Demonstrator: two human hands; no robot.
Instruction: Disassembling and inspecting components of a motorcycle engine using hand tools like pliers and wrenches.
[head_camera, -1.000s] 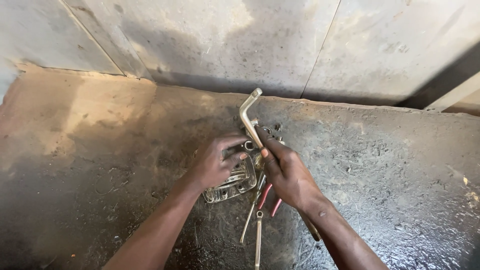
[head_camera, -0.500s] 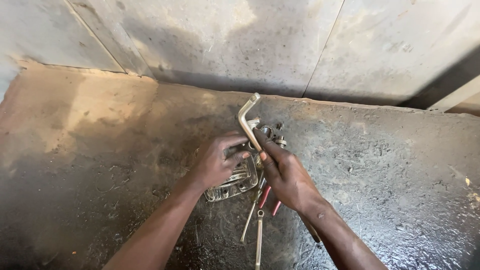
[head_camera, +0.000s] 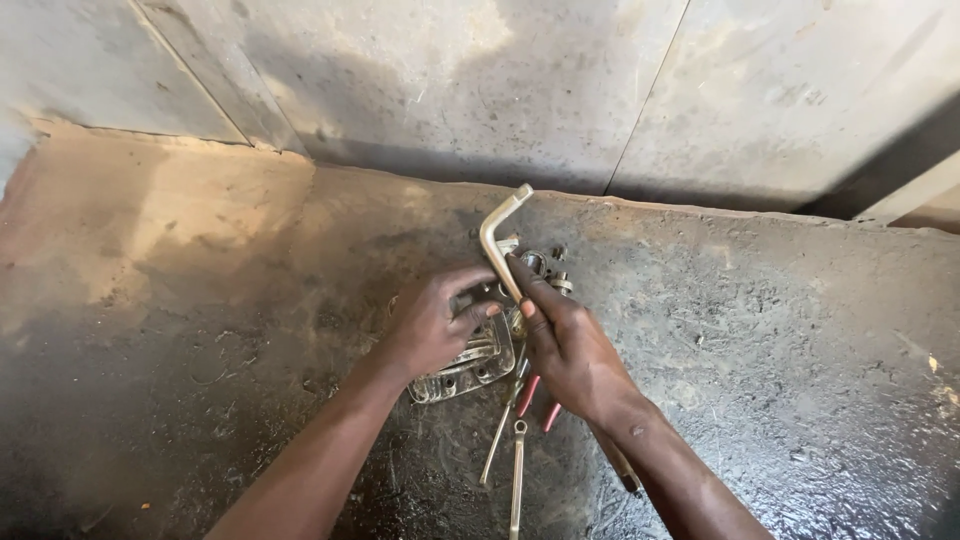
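Steel L-shaped wrench (head_camera: 497, 238) clenched in right hand (head_camera: 568, 345) fingers; left hand (head_camera: 432, 325) fingers gripping ribbed metal cover (head_camera: 470, 365).

bent wrench (head_camera: 497, 235) behind metal cover (head_camera: 468, 366), spanners (head_camera: 510, 450) in front

One cam only, head-worn, looking down and fwd from above the person's own arms, so no 2nd view to share anything with. It faces the far edge of the dark, greasy worktop (head_camera: 800, 380), where the top meets a grey concrete wall (head_camera: 450, 80); the wall fills the upper third of the frame. Both forearms come in from the near edge, bottom centre. The left hand (head_camera: 430, 325) and right hand (head_camera: 570, 345) sit about mid-frame, close to the cam, approx arm's reach. The worktop's left part, lit pale brown, runs out at the left edge; far right corner is cut off.
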